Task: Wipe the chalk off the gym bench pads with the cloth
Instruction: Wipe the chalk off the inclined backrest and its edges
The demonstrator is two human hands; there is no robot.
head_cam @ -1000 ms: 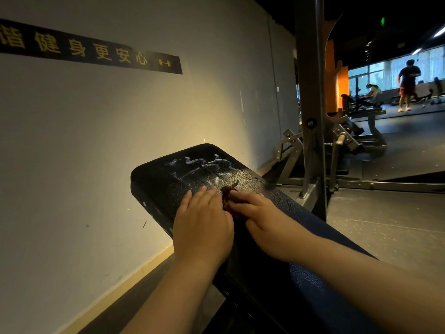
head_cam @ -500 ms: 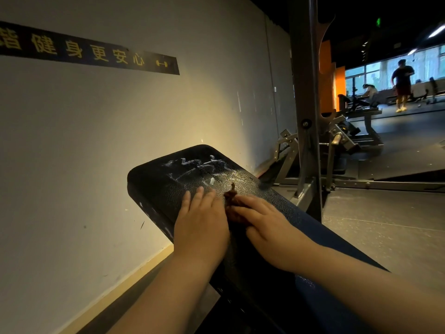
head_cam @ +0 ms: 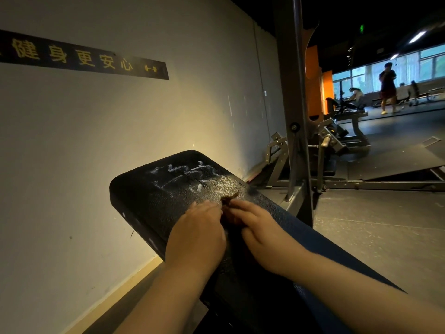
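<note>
The chalk scrawl (head_cam: pixel 190 175) lies ahead of your grip, along the long axis of the bench pad (head_cam: pixel 144 201), near its far end. The brown cloth (head_cam: pixel 230 198) pokes out between your left hand (head_cam: pixel 197 235) and right hand (head_cam: pixel 260 229), both laid flat with fingers nearly straight, pressing it down. Neither hand is nearer; a straight push forward should reach it.

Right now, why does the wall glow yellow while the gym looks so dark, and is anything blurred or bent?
Head view: a warm pool of light hits the wall and glints off the chalk on the bench pad; the pad's near end sits in shadow; the left hand looks slightly smeared at its fingertips; the steel post leans, a wide-angle effect; the far windows are washed out.
</note>
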